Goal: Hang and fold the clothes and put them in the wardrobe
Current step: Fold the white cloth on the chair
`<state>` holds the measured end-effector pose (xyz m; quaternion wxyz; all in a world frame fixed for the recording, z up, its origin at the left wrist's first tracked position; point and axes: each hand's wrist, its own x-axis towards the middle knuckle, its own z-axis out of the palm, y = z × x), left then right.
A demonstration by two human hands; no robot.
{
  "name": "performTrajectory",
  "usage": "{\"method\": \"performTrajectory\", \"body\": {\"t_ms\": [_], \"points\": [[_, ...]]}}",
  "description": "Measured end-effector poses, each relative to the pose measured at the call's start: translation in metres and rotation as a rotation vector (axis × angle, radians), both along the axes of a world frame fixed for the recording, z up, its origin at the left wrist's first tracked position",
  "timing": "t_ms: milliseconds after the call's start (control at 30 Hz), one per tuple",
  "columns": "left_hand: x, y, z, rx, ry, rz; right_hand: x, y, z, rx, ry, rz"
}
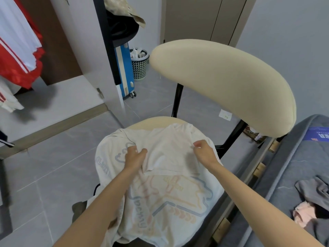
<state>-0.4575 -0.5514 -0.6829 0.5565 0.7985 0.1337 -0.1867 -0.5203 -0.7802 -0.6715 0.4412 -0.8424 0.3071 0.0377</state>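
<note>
chair seat | printed cream T-shirt spread over it

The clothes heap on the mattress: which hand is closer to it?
Right. The right hand pinches the T-shirt on its side toward the clothes heap; the left hand grips the T-shirt's far side, farther from it.

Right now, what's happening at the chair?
A person is folding a cream printed T-shirt spread over the seat of the chair. The left hand grips the folded-over panel at its left edge, and the right hand pinches it at the right edge. A red and white garment hangs in the open wardrobe at the left. A grey garment lies crumpled on the bed.
</note>
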Motion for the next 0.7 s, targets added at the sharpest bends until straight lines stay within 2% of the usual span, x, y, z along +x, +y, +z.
{"method": "performTrajectory", "body": {"t_ms": [100, 200, 333, 433, 567, 700], "points": [[0.023, -0.005, 0.000, -0.072, 0.076, 0.052, 0.028, -0.001, -0.004, 0.103, -0.030, -0.129], [0.046, -0.010, -0.009, -0.077, 0.127, 0.104, 0.055, -0.005, -0.017, 0.210, 0.072, -0.145], [0.074, -0.015, -0.024, -0.252, 0.232, 0.240, 0.089, -0.005, -0.030, 0.080, 0.100, -0.130], [0.093, -0.017, -0.028, -0.394, 0.269, 0.329, 0.112, -0.006, -0.035, 0.114, 0.029, -0.166], [0.116, -0.017, -0.028, -0.380, 0.149, 0.303, 0.138, -0.014, -0.026, 0.188, -0.117, -0.300], [0.135, -0.009, -0.035, -0.390, 0.016, 0.339, 0.153, -0.022, -0.019, 0.441, -0.220, -0.480]]}}
